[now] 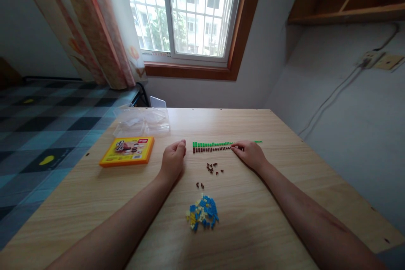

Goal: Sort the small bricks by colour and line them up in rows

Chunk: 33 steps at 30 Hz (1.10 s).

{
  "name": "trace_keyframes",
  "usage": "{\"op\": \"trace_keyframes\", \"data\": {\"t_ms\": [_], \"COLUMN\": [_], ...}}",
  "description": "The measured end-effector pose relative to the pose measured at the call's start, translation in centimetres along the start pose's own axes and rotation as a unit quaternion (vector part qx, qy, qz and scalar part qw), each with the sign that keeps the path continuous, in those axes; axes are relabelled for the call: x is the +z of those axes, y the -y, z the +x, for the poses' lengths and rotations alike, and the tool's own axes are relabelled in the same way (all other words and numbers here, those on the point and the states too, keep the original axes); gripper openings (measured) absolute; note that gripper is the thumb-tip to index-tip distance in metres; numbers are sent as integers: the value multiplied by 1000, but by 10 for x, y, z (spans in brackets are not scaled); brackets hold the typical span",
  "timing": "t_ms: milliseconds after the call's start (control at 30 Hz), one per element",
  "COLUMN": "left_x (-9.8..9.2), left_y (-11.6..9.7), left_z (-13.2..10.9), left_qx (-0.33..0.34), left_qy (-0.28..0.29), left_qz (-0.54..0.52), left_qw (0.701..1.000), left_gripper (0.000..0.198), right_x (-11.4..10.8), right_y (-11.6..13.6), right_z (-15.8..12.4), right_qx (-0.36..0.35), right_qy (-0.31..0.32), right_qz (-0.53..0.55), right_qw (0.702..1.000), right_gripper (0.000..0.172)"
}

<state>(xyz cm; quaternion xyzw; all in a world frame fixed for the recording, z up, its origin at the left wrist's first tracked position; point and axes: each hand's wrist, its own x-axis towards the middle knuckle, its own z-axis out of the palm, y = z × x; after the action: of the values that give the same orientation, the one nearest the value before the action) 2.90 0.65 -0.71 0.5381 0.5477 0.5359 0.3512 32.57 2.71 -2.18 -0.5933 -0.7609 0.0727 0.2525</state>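
Note:
A row of tiny green bricks point(211, 144) lies on the wooden table point(284, 185), with a row of dark brown bricks point(210, 149) just below it. My right hand point(249, 154) rests at the right end of the brown row, fingers pinched together at the last piece. My left hand point(173, 161) sits curled in a loose fist left of the rows, touching none of the bricks. Loose brown bricks point(213, 168) lie scattered below the rows, and two more point(200, 185) lie nearer me. A heap of blue and yellow bricks point(203, 212) sits closest to me.
An orange box point(127, 151) lies at the table's left, with a clear plastic lid or tray point(141, 121) behind it. A bed with a checked cover point(41, 135) stands to the left. A window and curtain are behind; a wall socket with a cable is at right.

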Motion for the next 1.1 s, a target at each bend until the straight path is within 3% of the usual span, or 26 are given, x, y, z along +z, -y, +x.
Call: {"op": "trace_keyframes", "data": {"t_ms": [167, 333, 433, 667, 800, 967, 1100], "left_x": [0, 1, 1, 0, 0, 0, 0], "left_y": [0, 2, 2, 0, 2, 4, 4], "left_z": [0, 1, 0, -1, 0, 2, 2], "left_qx": [5, 8, 12, 10, 11, 12, 12], "left_qy": [-1, 4, 3, -1, 0, 1, 0], "left_qz": [-2, -12, -13, -9, -10, -15, -13], "left_qw": [1000, 1000, 1000, 1000, 1000, 1000, 1000], "left_gripper": [42, 43, 43, 43, 44, 44, 44], "right_x": [-5, -14, -17, -13, -13, -12, -8], "right_y": [8, 33, 43, 44, 27, -4, -11], "right_z": [-7, -26, -33, -31, -24, -8, -3], "right_qx": [-49, -181, -197, -216, -172, -52, -14], "right_qy": [-29, 79, 120, 144, 94, -11, -28], "right_qz": [41, 110, 119, 106, 86, 7, -11], "right_qw": [998, 974, 966, 960, 977, 999, 999], "right_gripper": [17, 15, 16, 19, 21, 20, 21]}}
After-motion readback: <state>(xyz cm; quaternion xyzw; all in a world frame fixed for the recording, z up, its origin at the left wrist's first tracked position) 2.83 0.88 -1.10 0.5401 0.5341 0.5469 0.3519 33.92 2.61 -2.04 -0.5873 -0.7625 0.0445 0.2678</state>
